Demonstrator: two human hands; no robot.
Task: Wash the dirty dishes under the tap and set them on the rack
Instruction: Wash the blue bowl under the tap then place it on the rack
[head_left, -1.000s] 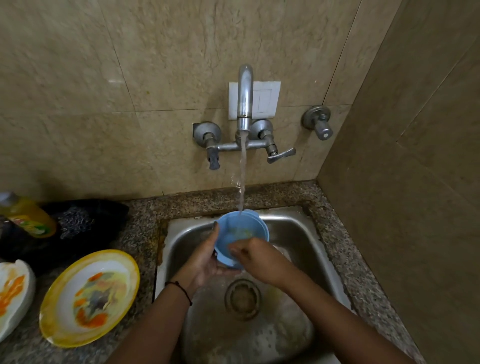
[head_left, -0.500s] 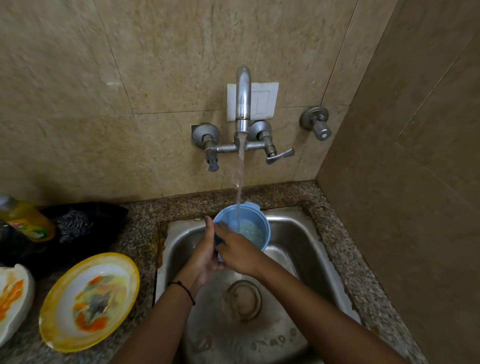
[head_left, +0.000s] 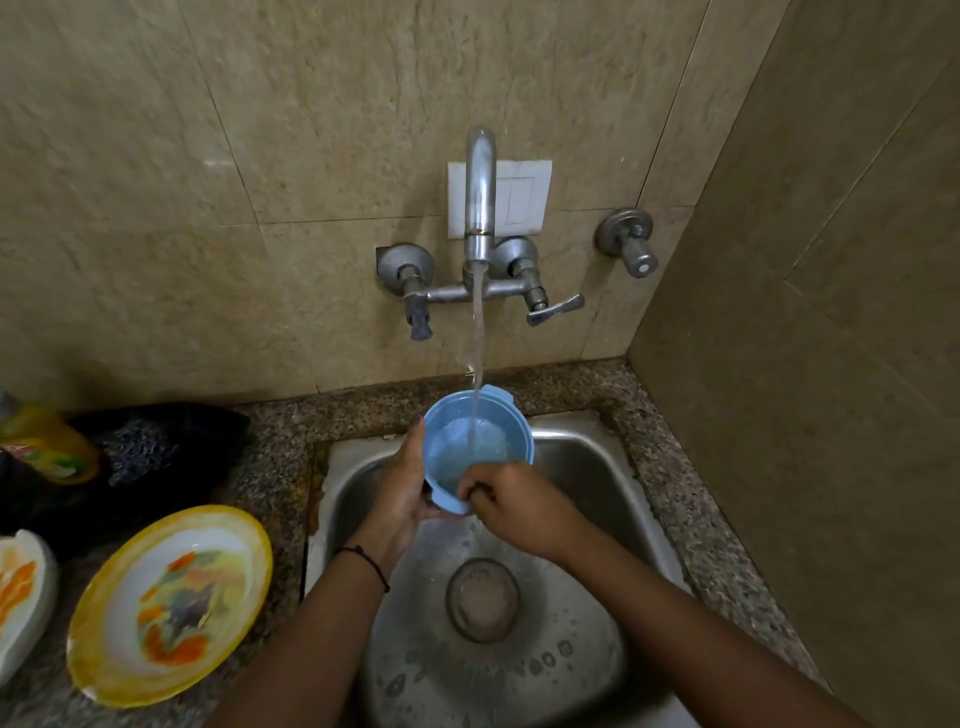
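Note:
A small blue plastic bowl (head_left: 480, 441) is held over the steel sink (head_left: 582, 467), right under the running tap (head_left: 479, 192). Water streams into it and pools inside. My left hand (head_left: 402, 488) cups the bowl's left side from below. My right hand (head_left: 511, 501) curls its fingers over the near rim, fingertips inside the bowl. A yellow-rimmed plate (head_left: 169, 605) with an orange and grey pattern lies on the counter at the left. Part of a white plate (head_left: 23, 592) shows at the left edge. No rack is in view.
A yellow dish-soap bottle (head_left: 44, 441) and a dark cloth (head_left: 156, 447) lie on the granite counter (head_left: 280, 431) at the back left. The sink drain (head_left: 483, 600) sits below my hands. A tiled wall (head_left: 810, 364) closes in the right side. A spare valve (head_left: 626, 244) sticks out right of the tap.
The bowl has been raised and turned mouth-up under the stream, and it now holds water. My right hand slid from the left rim to the near rim.

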